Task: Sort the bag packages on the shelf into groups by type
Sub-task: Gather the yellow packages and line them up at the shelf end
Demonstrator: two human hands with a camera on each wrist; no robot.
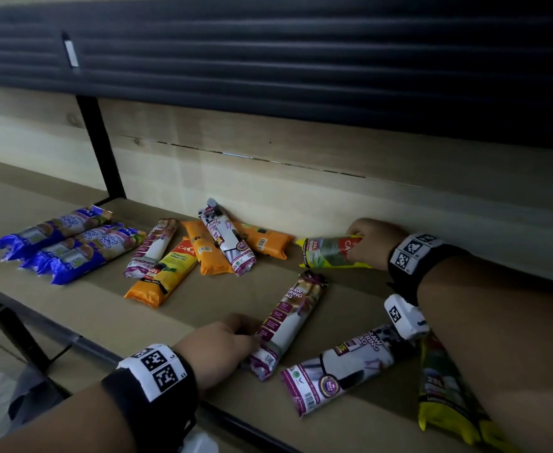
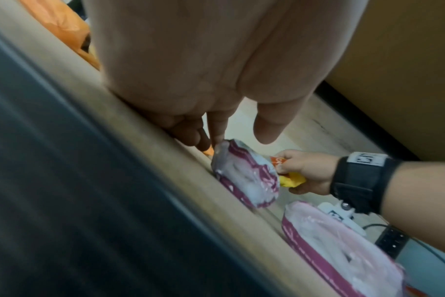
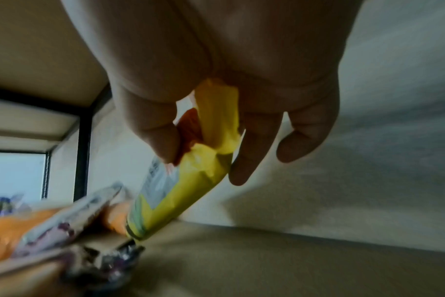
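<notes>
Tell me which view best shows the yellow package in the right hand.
The right wrist view: the yellow package fills the frame's middle, with the right hand gripping its end. The head view shows the whole package near the shelf's back wall, smaller. The left wrist view shows only a yellow corner.

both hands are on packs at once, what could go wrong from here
The right hand pinches only the end of the yellow pack, so it may slip or swing into the orange pack beside it. The left hand has just fingertips on the purple drawstring pack, near the shelf front edge, where a slip could drop it.
</notes>
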